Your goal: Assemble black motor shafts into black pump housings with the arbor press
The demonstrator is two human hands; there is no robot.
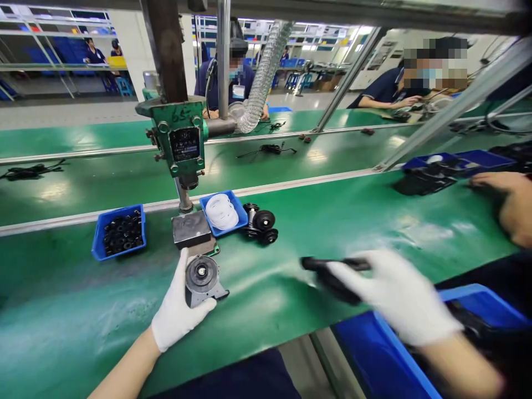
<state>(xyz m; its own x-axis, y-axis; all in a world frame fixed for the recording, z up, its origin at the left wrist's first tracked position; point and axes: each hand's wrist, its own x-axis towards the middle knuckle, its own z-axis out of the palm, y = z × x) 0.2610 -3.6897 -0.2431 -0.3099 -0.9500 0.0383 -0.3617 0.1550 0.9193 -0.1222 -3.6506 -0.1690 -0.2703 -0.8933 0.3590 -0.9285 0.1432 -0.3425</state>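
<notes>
Head view: left hand [177, 310] fingers grasping grey round part [202, 280]; right hand [394, 296] fingers clutching blurred black part [328, 274].

right hand [390, 296] and its black part [332, 274] are motion-blurred; part's shape unclear.

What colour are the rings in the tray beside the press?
White, in the blue tray of rings; head view.

Both the left hand [177, 313] and the right hand [399, 296] wore plain white knit gloves ending at the wrist; forearms were bare, above dark navy clothing.
</notes>
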